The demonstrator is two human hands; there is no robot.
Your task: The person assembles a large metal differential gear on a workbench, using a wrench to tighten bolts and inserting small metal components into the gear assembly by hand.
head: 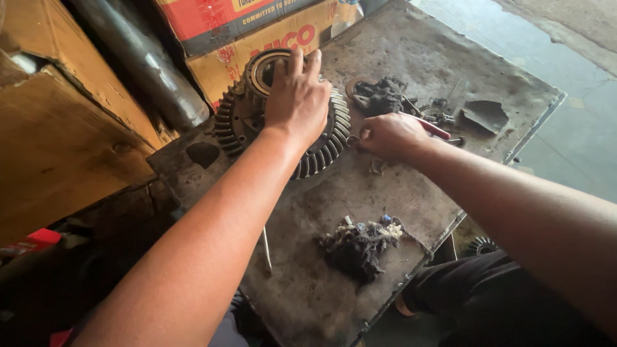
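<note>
Greasy metal bench (pixel 450 58), boxes behind. Left hand (pixel 297 96) flat, fingers spread on big toothed gear (pixel 321 151); right hand (pixel 389 136) closed around red-handled tool (pixel 434 130). Gear assembled; rag (pixel 360 244) nearby.

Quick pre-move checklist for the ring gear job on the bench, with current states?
1. Left hand steadying the ring gear: ok, palm and fingers rest on top of it.
2. Right hand gripping the red-handled tool: ok, fist closed round it.
3. Tool tip seated on the gear: cannot tell, hidden by the hand.
4. Gear fully on the metal table: ok, away from the edges.
5. Loose small parts clear of the hands: not ok, they lie just beyond the right hand.
6. Dirty rag wad out of the way: ok, near the front edge.
</note>
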